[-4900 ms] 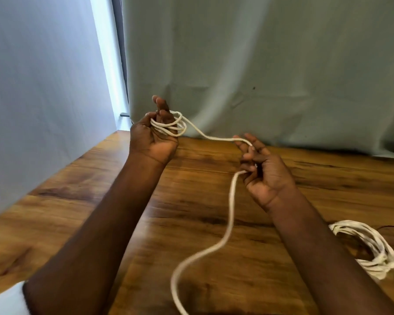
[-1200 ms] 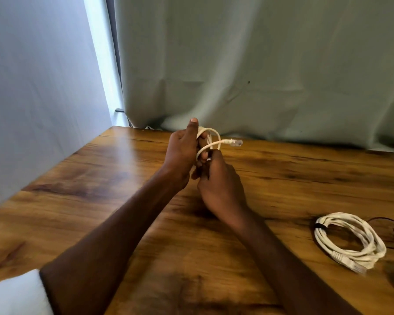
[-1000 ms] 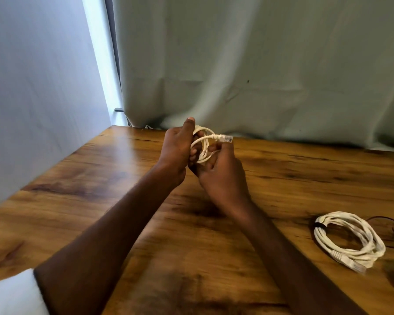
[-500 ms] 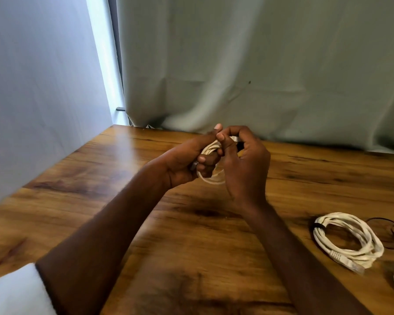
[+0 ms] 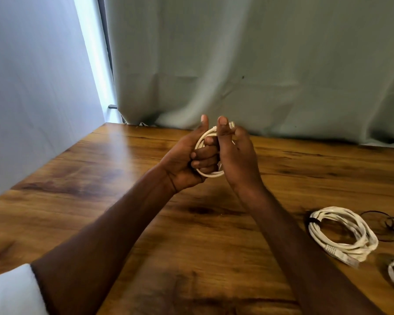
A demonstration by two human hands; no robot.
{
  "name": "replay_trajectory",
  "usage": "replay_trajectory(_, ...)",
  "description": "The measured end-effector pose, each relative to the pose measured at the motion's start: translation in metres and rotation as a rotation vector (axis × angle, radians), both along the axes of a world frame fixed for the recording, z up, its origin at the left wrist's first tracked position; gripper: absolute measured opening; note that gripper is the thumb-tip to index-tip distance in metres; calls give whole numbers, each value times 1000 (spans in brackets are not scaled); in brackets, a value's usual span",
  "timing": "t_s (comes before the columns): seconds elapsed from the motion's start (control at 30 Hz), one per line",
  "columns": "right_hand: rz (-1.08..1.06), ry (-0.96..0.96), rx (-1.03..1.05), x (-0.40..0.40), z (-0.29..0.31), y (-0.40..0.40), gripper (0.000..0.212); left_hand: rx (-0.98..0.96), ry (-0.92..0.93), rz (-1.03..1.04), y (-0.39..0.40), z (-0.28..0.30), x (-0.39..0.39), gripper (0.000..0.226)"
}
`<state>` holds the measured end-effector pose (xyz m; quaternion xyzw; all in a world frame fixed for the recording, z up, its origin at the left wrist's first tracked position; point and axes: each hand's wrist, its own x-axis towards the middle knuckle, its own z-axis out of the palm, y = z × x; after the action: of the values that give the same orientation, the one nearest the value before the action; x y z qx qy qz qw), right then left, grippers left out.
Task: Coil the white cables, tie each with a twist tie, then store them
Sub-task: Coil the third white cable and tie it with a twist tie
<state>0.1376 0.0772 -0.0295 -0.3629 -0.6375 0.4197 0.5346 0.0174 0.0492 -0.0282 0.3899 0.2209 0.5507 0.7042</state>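
The loose tail you were feeding in seconds ago is gone — the white cable [image 5: 208,153] now sits fully coiled above the tabletop [image 5: 82,185], your left hand [image 5: 187,162] gripping the loops, your right hand [image 5: 234,153] pinching the plug end. No tie on it yet. One tied coil [image 5: 344,233] lies to your right — nothing stored.

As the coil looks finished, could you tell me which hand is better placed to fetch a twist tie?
Probably the right hand: the left hand grips the coil, and the dark ties lie on the right.
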Motion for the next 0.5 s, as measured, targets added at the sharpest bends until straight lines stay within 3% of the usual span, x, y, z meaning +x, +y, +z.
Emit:
replay_trajectory(0.13, -156, -36, 184, -1, -3, -2, 39, 5, 143, 37, -1, 3, -5, 61)
replay_trajectory(0.27, -270, -26, 336, 4, -7, 2, 35, 51, 275, 52, -7, 4, -7, 36)
replay_trajectory(0.4, -330, 8, 342, 4, -10, 8, 31, 110, 506, 273, -6, 4, 5, 48)
replay_trajectory(0.5, -357, 67, 304, 11, -9, 15, 30, 156, 455, 326, -2, -1, 16, 48)
